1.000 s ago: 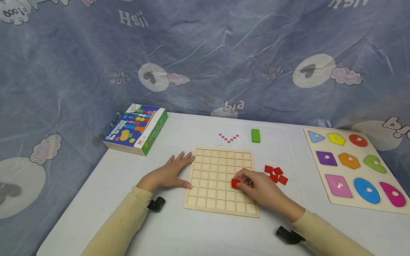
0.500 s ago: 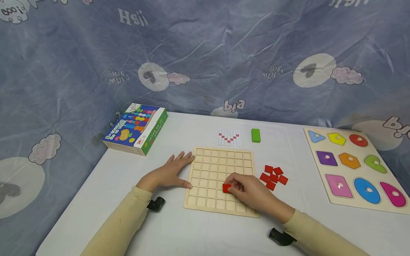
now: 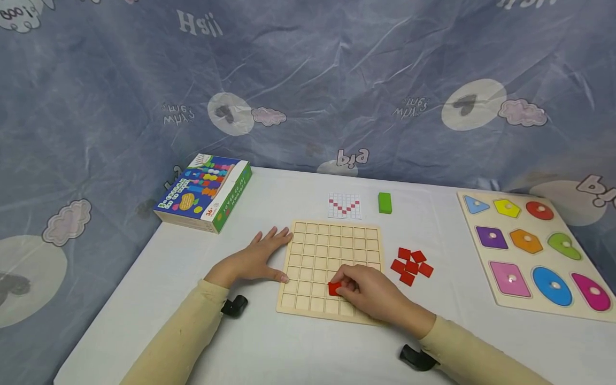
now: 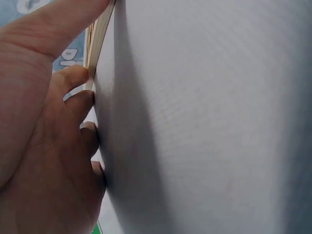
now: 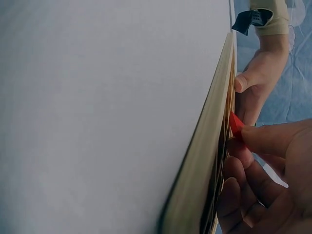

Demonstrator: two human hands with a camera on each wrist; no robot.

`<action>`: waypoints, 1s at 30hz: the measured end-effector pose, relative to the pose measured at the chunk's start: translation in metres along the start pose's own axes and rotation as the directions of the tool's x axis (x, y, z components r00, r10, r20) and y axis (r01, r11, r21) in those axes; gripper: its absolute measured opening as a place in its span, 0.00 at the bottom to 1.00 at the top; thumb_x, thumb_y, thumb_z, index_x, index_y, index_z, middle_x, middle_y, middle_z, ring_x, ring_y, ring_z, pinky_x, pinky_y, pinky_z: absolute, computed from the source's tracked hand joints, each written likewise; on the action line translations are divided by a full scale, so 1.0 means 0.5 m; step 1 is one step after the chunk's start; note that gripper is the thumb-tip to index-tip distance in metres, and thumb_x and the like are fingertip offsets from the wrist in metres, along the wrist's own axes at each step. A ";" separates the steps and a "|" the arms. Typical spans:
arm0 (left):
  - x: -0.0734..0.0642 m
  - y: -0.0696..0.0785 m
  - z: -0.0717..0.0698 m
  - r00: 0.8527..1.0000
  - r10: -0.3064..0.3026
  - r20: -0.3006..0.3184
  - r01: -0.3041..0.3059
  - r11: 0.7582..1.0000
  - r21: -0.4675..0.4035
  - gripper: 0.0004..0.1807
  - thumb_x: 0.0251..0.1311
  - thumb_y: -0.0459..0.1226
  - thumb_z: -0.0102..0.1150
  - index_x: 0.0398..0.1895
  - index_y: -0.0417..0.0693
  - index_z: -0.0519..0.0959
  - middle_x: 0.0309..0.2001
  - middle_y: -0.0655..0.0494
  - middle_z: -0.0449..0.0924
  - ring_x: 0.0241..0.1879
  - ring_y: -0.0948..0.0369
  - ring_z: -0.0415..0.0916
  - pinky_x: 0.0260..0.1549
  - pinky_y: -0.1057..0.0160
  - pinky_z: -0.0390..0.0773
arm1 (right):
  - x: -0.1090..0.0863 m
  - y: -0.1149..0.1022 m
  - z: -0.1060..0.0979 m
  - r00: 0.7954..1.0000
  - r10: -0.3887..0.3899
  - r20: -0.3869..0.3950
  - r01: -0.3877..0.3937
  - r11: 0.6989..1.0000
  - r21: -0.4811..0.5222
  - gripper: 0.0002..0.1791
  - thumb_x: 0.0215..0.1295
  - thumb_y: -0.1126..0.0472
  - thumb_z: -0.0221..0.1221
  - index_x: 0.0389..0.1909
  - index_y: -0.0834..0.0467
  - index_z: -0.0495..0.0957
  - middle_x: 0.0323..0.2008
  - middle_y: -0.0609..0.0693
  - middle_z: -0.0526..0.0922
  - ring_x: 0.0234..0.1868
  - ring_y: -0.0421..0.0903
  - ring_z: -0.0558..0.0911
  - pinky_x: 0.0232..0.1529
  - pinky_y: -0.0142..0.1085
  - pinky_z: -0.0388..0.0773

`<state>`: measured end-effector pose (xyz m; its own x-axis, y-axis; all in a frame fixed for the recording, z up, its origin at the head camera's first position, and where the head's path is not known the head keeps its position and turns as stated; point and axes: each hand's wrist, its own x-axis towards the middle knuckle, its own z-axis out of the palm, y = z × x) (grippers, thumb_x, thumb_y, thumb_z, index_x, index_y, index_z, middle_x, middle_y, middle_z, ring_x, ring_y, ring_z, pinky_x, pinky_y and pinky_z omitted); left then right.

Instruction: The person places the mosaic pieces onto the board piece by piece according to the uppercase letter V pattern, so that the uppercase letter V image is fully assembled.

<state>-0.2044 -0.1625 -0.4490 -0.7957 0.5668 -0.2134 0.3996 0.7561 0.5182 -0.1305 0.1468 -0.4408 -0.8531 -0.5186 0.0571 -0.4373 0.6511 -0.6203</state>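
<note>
A wooden grid board (image 3: 308, 248) lies on the white table, its visible cells bare. My right hand (image 3: 368, 291) pinches a red square tile (image 3: 334, 289) between thumb and fingers, low over the board's near half. In the right wrist view the tile (image 5: 236, 124) stands tilted, one corner at the board's surface. My left hand (image 3: 257, 260) is spread flat at the board's left side, thumb and index fingertips at its edge. Right of the board lies a loose group of red square tiles (image 3: 411, 267).
Behind the board are a small card (image 3: 344, 206) with a red V pattern and a green block (image 3: 384, 203). A boxed game (image 3: 204, 192) stands back left. A shape puzzle board (image 3: 534, 251) lies at the right. A patterned cloth (image 3: 308, 80) hangs behind the table.
My right hand has moved left and slightly nearer with the red tile, uncovering more of the loose tiles. My left hand has stayed at the board's edge.
</note>
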 end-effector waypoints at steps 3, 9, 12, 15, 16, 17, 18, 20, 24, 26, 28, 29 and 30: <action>-0.001 0.000 0.000 1.000 0.002 0.001 -0.002 1.000 -0.004 0.62 0.50 0.58 0.75 0.83 0.53 0.50 0.82 0.55 0.41 0.81 0.51 0.30 0.77 0.45 0.30 | 0.001 -0.004 0.003 1.000 0.001 0.002 -0.001 1.000 0.002 0.06 0.66 0.59 0.68 0.40 0.43 0.84 0.28 0.32 0.77 0.31 0.34 0.75 0.34 0.29 0.77; -0.001 0.000 0.000 1.000 0.004 -0.001 -0.004 1.000 -0.004 0.61 0.50 0.58 0.75 0.83 0.52 0.51 0.82 0.55 0.42 0.81 0.51 0.30 0.77 0.44 0.31 | 0.002 -0.011 0.007 1.000 0.013 -0.003 -0.013 1.000 -0.004 0.07 0.64 0.60 0.69 0.39 0.44 0.84 0.28 0.32 0.76 0.32 0.37 0.76 0.34 0.29 0.76; -0.001 0.000 0.000 1.000 0.005 -0.003 -0.006 1.000 -0.005 0.61 0.50 0.58 0.75 0.83 0.52 0.51 0.82 0.55 0.42 0.81 0.51 0.30 0.77 0.44 0.31 | 0.003 -0.011 0.008 1.000 0.002 -0.019 -0.002 1.000 -0.012 0.08 0.63 0.60 0.70 0.38 0.44 0.83 0.29 0.31 0.76 0.32 0.38 0.76 0.34 0.29 0.75; 0.000 0.000 0.000 1.000 0.007 -0.003 -0.007 1.000 -0.005 0.61 0.50 0.58 0.75 0.83 0.52 0.51 0.82 0.54 0.42 0.81 0.50 0.31 0.77 0.44 0.30 | 0.003 -0.011 0.009 0.999 -0.012 -0.034 0.011 1.000 -0.028 0.09 0.61 0.61 0.71 0.37 0.44 0.82 0.31 0.33 0.76 0.33 0.38 0.75 0.33 0.29 0.74; 0.000 0.000 0.000 1.000 0.007 -0.003 -0.008 1.000 -0.005 0.61 0.50 0.58 0.75 0.83 0.52 0.51 0.82 0.54 0.42 0.81 0.50 0.31 0.77 0.44 0.30 | 0.003 -0.010 0.009 0.999 -0.016 -0.034 0.015 0.999 -0.032 0.09 0.61 0.61 0.71 0.36 0.44 0.82 0.31 0.34 0.76 0.33 0.38 0.75 0.33 0.29 0.74; 0.000 0.000 0.000 1.000 0.008 -0.003 -0.008 1.000 -0.005 0.61 0.50 0.58 0.75 0.83 0.52 0.51 0.82 0.54 0.42 0.81 0.50 0.31 0.77 0.44 0.30 | 0.003 -0.010 0.010 0.999 -0.018 -0.033 0.017 0.999 -0.034 0.09 0.61 0.61 0.71 0.37 0.44 0.82 0.31 0.34 0.76 0.33 0.37 0.74 0.34 0.29 0.74; 0.000 0.000 0.000 1.000 0.009 -0.003 -0.009 1.000 -0.005 0.61 0.50 0.58 0.75 0.83 0.52 0.51 0.82 0.54 0.42 0.81 0.50 0.31 0.77 0.44 0.30 | 0.003 -0.010 0.010 0.999 -0.018 -0.032 0.017 0.999 -0.035 0.09 0.61 0.61 0.71 0.37 0.44 0.82 0.32 0.35 0.76 0.33 0.37 0.74 0.34 0.29 0.74; 0.000 -0.001 0.000 1.000 0.011 -0.003 -0.011 1.000 -0.005 0.61 0.50 0.58 0.75 0.83 0.52 0.51 0.82 0.54 0.42 0.81 0.50 0.31 0.77 0.44 0.30 | 0.002 -0.009 0.011 1.000 -0.017 -0.026 0.016 0.999 -0.040 0.09 0.61 0.60 0.71 0.37 0.45 0.82 0.32 0.36 0.76 0.33 0.37 0.74 0.34 0.29 0.74; 0.000 -0.002 0.000 1.000 0.012 -0.002 -0.012 1.000 -0.004 0.61 0.50 0.58 0.75 0.83 0.51 0.51 0.82 0.54 0.42 0.81 0.50 0.31 0.77 0.44 0.30 | 0.003 -0.009 0.011 1.000 -0.015 -0.019 0.014 0.998 -0.056 0.09 0.61 0.59 0.71 0.38 0.45 0.82 0.33 0.36 0.77 0.34 0.37 0.74 0.35 0.29 0.74; 0.000 -0.002 0.000 1.000 0.011 -0.001 -0.011 1.000 -0.002 0.61 0.50 0.58 0.75 0.83 0.51 0.51 0.82 0.54 0.42 0.81 0.50 0.31 0.77 0.44 0.30 | 0.003 -0.009 0.011 1.000 -0.019 -0.017 0.018 0.998 -0.064 0.09 0.61 0.59 0.71 0.40 0.45 0.83 0.34 0.36 0.77 0.34 0.37 0.75 0.35 0.29 0.75; 0.000 -0.002 0.001 1.000 0.010 -0.002 -0.010 1.000 0.001 0.61 0.50 0.58 0.75 0.83 0.52 0.51 0.82 0.54 0.42 0.81 0.50 0.31 0.77 0.44 0.30 | 0.003 -0.009 0.011 1.000 -0.024 -0.015 0.023 0.997 -0.069 0.10 0.61 0.60 0.71 0.41 0.46 0.83 0.35 0.36 0.78 0.35 0.37 0.75 0.36 0.29 0.75; 0.000 -0.002 0.001 1.000 0.011 -0.002 -0.011 1.000 0.003 0.61 0.50 0.58 0.75 0.83 0.52 0.51 0.82 0.54 0.42 0.81 0.50 0.31 0.77 0.44 0.30 | 0.004 -0.009 0.011 1.000 -0.026 -0.013 0.025 0.997 -0.069 0.10 0.61 0.60 0.71 0.41 0.46 0.84 0.36 0.36 0.78 0.35 0.37 0.75 0.36 0.29 0.76; 0.000 -0.002 0.001 1.000 0.010 -0.001 -0.010 1.000 0.005 0.61 0.50 0.58 0.75 0.83 0.52 0.51 0.82 0.54 0.42 0.81 0.50 0.31 0.77 0.44 0.30 | 0.004 -0.009 0.010 1.000 -0.026 -0.011 0.026 0.997 -0.069 0.10 0.61 0.60 0.71 0.42 0.46 0.84 0.36 0.36 0.78 0.35 0.37 0.75 0.36 0.29 0.76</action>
<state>-0.2049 -0.1631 -0.4499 -0.7923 0.5739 -0.2071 0.4097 0.7520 0.5164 -0.1286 0.1401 -0.4420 -0.8444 -0.5293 0.0824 -0.4777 0.6743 -0.5631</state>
